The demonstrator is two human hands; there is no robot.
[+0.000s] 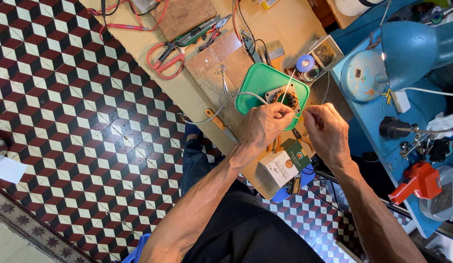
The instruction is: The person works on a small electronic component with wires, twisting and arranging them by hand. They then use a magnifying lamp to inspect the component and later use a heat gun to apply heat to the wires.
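My left hand (266,125) pinches a thin white wire (289,86) that runs up toward a blue spool (305,63). My right hand (327,132) pinches the same wire's end just to the right, fingertips nearly touching the left hand. Both hands hover over the near edge of a green plastic tray (258,80) that holds a round wound coil part (286,99). A grey cable (221,108) loops from the tray to the left.
On the wooden bench lie red-handled scissors (166,58), pliers (209,28) and a small cardboard box (284,165). To the right stand a blue lamp (411,46), a blue table and an orange glue gun (417,181). Patterned tile floor lies at left.
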